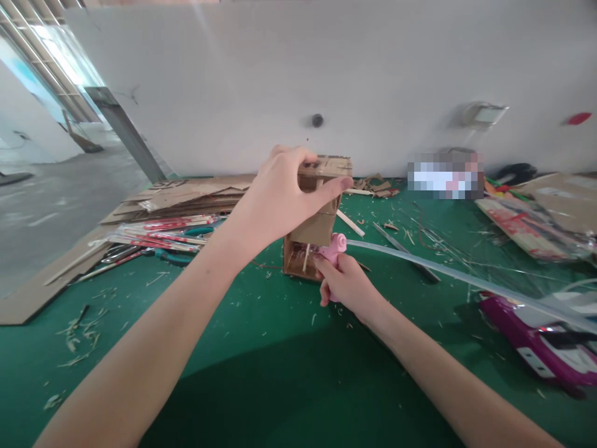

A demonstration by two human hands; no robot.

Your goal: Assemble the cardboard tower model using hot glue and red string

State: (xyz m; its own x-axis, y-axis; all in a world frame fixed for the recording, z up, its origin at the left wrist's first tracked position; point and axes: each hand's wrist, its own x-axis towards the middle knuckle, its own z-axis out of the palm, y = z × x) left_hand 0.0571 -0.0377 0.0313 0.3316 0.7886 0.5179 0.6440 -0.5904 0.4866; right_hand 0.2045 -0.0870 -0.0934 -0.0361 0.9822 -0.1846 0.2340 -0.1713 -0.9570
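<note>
A small upright cardboard box [313,229] stands on the green table in front of me, its front partly open. Inside its lower part a thin wooden stick [306,257] rises from the floor of the box. My left hand [289,196] grips the upper part of the box, with the thumb across the front. In my right hand [347,283] is a pink glue gun [333,249], held against the lower right side of the box. A long translucent glue stick [420,258] trails from its back to the right. The nozzle is hidden inside or behind the box.
Flat cardboard sheets [186,196] and packs of red-wrapped sticks [158,235] lie left, near teal-handled scissors [175,256]. A craft knife [405,252] lies to the right, with a purple device [532,339] closer in. Scraps dot the green table [261,373]; a white wall [233,81] stands behind.
</note>
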